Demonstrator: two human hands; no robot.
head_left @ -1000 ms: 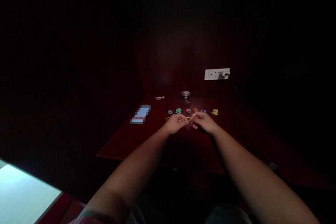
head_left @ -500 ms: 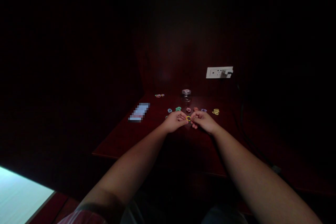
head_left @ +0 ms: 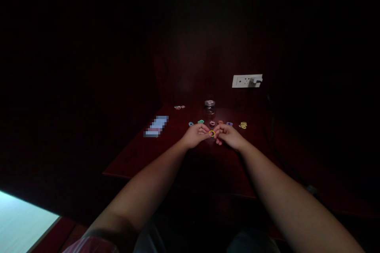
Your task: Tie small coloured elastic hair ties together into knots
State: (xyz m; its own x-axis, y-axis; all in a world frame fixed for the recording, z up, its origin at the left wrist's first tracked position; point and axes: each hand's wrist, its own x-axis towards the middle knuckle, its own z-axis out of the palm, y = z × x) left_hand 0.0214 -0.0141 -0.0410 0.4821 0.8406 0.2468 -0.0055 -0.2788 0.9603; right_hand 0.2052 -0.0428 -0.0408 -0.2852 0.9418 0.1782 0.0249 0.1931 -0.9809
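A yellow hair tie (head_left: 211, 133) is stretched in a small round loop between my two hands above the dark red table. My left hand (head_left: 195, 134) pinches its left side between thumb and fingers. From the right, my right hand (head_left: 230, 136) pinches the other side, its lower fingers curled beneath. Just beyond the hands lies a row of small hair-tie piles: blue (head_left: 190, 124), green (head_left: 201, 121), pink (head_left: 212, 123), orange-red (head_left: 220, 122), purple (head_left: 229, 124) and yellow ones (head_left: 243, 125). My hands partly cover the nearer edges of some piles.
Behind the row stands a clear jar (head_left: 209, 106) with a lid. Several mixed-colour bands (head_left: 179, 107) lie at the back left. A pixelated flat item (head_left: 156, 126) rests on the table's (head_left: 130, 162) left side. A wall socket (head_left: 247, 81) holds a plug, and a dark cable hangs at right.
Both hands keep hold of the yellow hair tie, which now shows as a slightly fuller loop. The whole view has shifted slightly; the things on the table have stayed in place.
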